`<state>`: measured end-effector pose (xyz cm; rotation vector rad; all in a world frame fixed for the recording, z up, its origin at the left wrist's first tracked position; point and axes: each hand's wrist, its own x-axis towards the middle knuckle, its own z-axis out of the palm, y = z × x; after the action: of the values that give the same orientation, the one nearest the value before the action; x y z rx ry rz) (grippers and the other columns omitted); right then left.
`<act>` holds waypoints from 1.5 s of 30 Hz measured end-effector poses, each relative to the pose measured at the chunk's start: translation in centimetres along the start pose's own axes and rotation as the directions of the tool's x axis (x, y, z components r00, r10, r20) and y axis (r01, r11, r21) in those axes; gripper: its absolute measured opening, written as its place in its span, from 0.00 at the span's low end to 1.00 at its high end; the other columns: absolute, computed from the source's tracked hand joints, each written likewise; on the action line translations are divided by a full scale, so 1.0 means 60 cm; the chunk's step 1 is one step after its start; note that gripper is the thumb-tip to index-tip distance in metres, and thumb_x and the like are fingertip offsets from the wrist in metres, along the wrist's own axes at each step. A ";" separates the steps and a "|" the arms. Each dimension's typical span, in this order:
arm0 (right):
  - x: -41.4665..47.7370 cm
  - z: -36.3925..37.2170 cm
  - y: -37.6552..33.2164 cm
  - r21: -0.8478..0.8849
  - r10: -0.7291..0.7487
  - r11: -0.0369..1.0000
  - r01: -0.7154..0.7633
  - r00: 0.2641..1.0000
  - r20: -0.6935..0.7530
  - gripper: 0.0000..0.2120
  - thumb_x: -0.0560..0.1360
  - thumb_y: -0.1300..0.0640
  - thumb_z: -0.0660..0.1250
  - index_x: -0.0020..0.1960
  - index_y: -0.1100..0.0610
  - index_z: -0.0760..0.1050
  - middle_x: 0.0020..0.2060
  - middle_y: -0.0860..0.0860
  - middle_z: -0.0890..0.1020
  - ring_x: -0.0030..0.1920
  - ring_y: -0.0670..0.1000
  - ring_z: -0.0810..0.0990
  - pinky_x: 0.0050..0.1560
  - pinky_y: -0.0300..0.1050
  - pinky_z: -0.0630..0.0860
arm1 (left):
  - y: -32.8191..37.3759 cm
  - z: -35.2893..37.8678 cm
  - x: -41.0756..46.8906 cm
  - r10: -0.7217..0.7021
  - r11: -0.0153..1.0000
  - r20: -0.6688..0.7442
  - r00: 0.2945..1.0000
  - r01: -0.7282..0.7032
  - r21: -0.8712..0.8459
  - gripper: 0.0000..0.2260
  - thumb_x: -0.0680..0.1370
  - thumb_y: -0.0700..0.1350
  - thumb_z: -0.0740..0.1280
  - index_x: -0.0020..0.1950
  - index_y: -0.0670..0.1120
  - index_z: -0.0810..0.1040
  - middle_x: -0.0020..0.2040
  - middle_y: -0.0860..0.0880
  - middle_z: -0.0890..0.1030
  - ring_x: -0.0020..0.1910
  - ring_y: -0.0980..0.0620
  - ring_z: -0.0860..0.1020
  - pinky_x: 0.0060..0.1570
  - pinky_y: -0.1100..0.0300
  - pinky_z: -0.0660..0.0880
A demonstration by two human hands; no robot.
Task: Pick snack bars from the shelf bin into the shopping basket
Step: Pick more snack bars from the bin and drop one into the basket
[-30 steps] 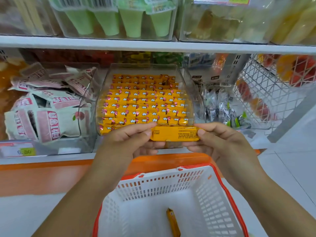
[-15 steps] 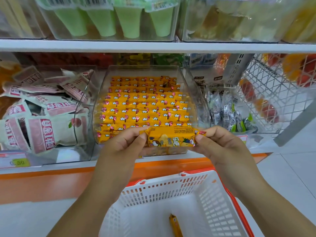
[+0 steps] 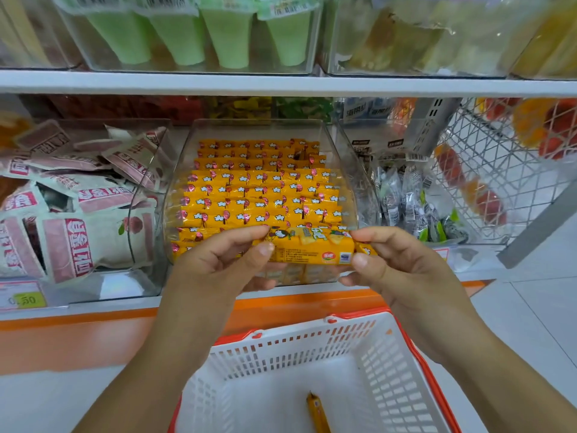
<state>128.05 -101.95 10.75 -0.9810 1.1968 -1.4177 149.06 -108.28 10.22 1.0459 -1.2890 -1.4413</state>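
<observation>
The snack bar (image 3: 312, 246) is held level, its long axis running nine to three o'clock (printed face up), just before the shelf bin (image 3: 342, 164). The left hand (image 3: 218, 265) and right hand (image 3: 398, 265) pinch its ends. The basket (image 3: 296, 348) sits at six o'clock.

Shopping basket (image 3: 296, 348) open-topped below, clear bin (image 3: 259, 129) open above its snack bars (image 3: 259, 195), upper shelf (image 3: 281, 84) close overhead

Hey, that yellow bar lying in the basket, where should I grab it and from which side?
Pinch the yellow bar across its narrow width near the middle, coming straight down from above. It lies flat and alone on the floor of the basket, long and slim, and the walls block a sideways approach.
</observation>
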 end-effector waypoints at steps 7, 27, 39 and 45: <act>0.005 -0.003 -0.001 0.150 0.022 0.988 -0.017 0.999 -0.031 0.17 0.63 0.58 0.72 0.51 0.61 0.81 0.45 0.63 0.84 0.43 0.60 0.86 0.42 0.42 0.81 | 0.004 -0.002 0.003 -0.011 0.999 0.028 1.000 0.013 -0.053 0.14 0.67 0.41 0.70 0.52 0.45 0.84 0.45 0.45 0.86 0.44 0.44 0.86 0.40 0.61 0.82; 0.004 -0.002 0.003 -0.021 0.009 1.000 -0.010 1.000 -0.015 0.16 0.58 0.39 0.79 0.35 0.49 0.80 0.49 0.59 0.85 0.52 0.61 0.84 0.56 0.50 0.79 | 0.013 0.001 0.000 -0.028 1.000 0.058 0.998 0.028 -0.002 0.15 0.75 0.40 0.66 0.30 0.53 0.78 0.36 0.50 0.84 0.41 0.49 0.85 0.50 0.53 0.80; -0.002 0.009 0.004 -0.029 -0.092 0.995 0.090 0.994 -0.061 0.13 0.66 0.48 0.74 0.46 0.53 0.79 0.47 0.57 0.85 0.44 0.61 0.86 0.41 0.44 0.81 | 0.013 0.010 -0.006 0.036 0.997 -0.055 0.998 -0.039 -0.060 0.07 0.68 0.45 0.69 0.42 0.51 0.86 0.41 0.48 0.86 0.38 0.48 0.85 0.36 0.61 0.81; -0.001 0.006 0.006 -0.002 -0.043 0.999 0.043 0.999 0.018 0.25 0.59 0.45 0.81 0.51 0.54 0.79 0.51 0.58 0.85 0.47 0.61 0.86 0.47 0.43 0.81 | 0.015 0.006 -0.005 -0.007 1.000 0.009 1.000 0.007 -0.023 0.15 0.66 0.43 0.71 0.52 0.50 0.82 0.43 0.50 0.87 0.41 0.52 0.86 0.38 0.65 0.80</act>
<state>128.48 -101.97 10.43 -1.0246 1.1704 -1.4390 148.86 -107.98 11.15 1.0307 -1.2738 -1.4644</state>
